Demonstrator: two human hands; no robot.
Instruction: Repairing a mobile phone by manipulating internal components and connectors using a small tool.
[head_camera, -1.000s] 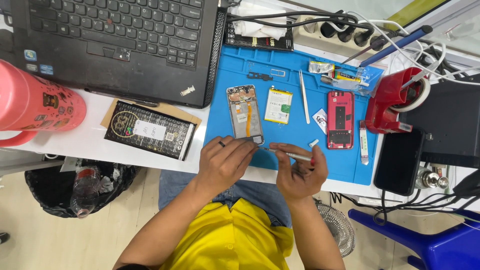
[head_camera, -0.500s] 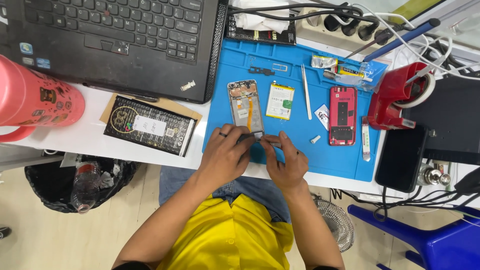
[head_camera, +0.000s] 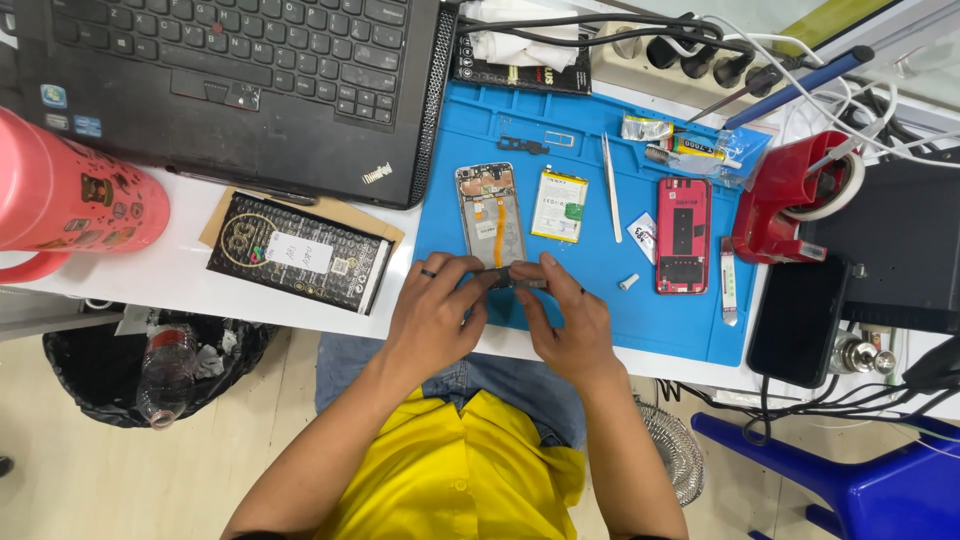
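Both my hands meet at the near edge of a blue work mat (head_camera: 600, 300). My left hand (head_camera: 435, 315), with a dark ring on one finger, and my right hand (head_camera: 570, 325) pinch a small dark part (head_camera: 515, 282) between their fingertips. Just beyond them lies an opened phone frame (head_camera: 488, 213) with an orange flex cable. A white battery (head_camera: 560, 204) lies to its right, then white tweezers (head_camera: 611, 187), a small white cylinder (head_camera: 627, 282) and a red phone back (head_camera: 683, 235).
A black laptop (head_camera: 230, 80) sits at the back left, a pink bottle (head_camera: 70, 200) at the far left, a black patterned box (head_camera: 298, 253) near the table edge. A red tape dispenser (head_camera: 790, 195), a black phone (head_camera: 800, 320) and tangled cables (head_camera: 700, 40) are on the right. A bin (head_camera: 150, 365) stands below.
My right hand moved left and forward from the table's edge to join my left hand at the phone's bottom end. The white stick it held a second ago is no longer seen.
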